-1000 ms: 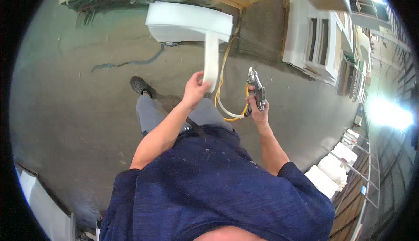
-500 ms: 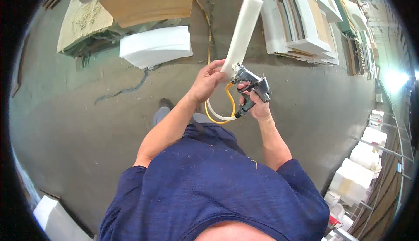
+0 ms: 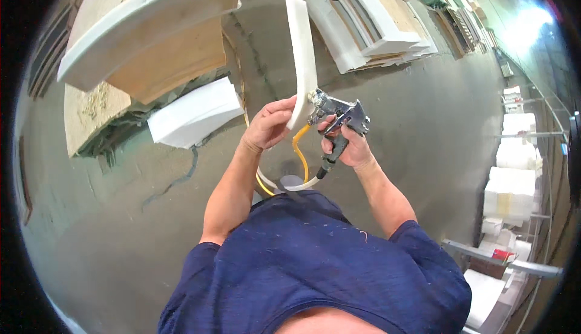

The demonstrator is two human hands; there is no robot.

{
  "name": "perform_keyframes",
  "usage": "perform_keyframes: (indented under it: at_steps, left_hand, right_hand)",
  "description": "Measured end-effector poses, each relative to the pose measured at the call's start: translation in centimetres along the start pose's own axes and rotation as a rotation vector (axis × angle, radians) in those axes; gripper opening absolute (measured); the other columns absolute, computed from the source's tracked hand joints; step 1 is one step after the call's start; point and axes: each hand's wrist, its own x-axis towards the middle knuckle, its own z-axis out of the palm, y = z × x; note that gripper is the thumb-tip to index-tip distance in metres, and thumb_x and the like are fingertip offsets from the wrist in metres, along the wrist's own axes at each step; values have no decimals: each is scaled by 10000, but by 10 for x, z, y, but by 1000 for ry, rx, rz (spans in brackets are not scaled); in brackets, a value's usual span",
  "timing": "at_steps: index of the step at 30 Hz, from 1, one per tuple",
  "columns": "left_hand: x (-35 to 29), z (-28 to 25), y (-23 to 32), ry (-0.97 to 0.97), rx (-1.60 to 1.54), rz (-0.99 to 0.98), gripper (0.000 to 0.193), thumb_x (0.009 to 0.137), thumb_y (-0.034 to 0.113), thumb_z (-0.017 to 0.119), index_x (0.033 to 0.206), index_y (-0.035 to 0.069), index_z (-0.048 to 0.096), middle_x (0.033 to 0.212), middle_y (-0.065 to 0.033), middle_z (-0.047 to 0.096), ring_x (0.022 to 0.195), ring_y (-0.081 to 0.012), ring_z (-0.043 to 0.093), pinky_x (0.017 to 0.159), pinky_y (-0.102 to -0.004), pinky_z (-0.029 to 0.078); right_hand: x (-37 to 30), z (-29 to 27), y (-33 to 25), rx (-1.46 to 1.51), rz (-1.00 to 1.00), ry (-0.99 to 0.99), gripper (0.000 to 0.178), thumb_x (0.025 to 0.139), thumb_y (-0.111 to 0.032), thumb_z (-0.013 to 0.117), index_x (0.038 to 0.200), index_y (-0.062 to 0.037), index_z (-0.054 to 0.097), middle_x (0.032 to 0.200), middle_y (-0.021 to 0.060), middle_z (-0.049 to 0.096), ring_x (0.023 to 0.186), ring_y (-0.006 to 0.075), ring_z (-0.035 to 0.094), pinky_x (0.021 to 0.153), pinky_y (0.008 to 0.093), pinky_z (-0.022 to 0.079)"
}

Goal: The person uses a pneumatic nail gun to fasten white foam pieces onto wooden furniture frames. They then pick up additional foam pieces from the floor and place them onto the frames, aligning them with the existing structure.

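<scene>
My left hand (image 3: 267,125) grips a long white foam strip (image 3: 301,49) near its lower end. The strip stands nearly upright and bends a little toward the bottom. In my right hand (image 3: 352,145) is a metal spray gun (image 3: 333,111) with a dark handle, my fingers wrapped around it. Its crusted nozzle is beside the strip's right face; whether they touch I cannot tell. A yellow hose (image 3: 298,143) and a white hose (image 3: 299,186) run from the gun and loop down in front of my shirt.
At the upper left a wooden piece edged with white foam (image 3: 175,31) rests over a crusted block (image 3: 91,116). White foam sheets (image 3: 196,113) lie beside it. A foam-covered wooden frame (image 3: 363,19) stands upper right. White bundles (image 3: 510,192) line the right side.
My view has turned, so the surroundings shift left and down. The foam strip has gone from leaning right to nearly upright, tilting slightly left. Both hands keep their hold.
</scene>
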Motion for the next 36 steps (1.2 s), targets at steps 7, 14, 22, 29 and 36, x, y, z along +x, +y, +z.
perform_keyframes:
  at_steps: [7,14,22,29,36]
  left_hand:
    - [27,7,-4,82,212,158,517,831,113,702,1300,8,510,1194,-66,613,1070,-145,587,942,-291,459]
    - [77,15,-24,327,354,221,220,938,85,550,1122,-14,619,1020,-49,661,875,-93,613,773,-261,497]
    - [120,36,-64,573,271,346,235,989,153,477,1096,-9,608,970,-59,662,826,-126,639,733,-274,525]
    - [140,48,-71,716,376,172,231,982,158,496,1090,-10,612,958,-65,670,831,-139,651,731,-293,539]
    - [151,65,-60,752,345,29,217,968,169,521,1062,1,621,967,-66,664,860,-155,646,734,-312,543]
  right_hand:
    - [9,-5,-5,-33,-11,3,358,884,-250,628,1169,-56,534,1072,129,622,709,189,616,605,310,499]
    - [27,-38,-42,-112,16,-72,376,892,-283,632,1175,-56,528,1083,130,607,688,180,602,607,304,497]
    - [27,-78,-75,-220,-13,-94,285,916,-229,604,1136,-57,544,1035,107,624,659,119,584,564,262,481]
    - [13,-103,-90,-358,-91,-75,203,900,-176,611,1073,-72,587,876,41,630,600,81,560,526,236,458]
    - [7,-107,-101,-668,-212,-80,146,887,-152,626,1002,-63,640,617,-41,553,556,44,503,513,219,421]
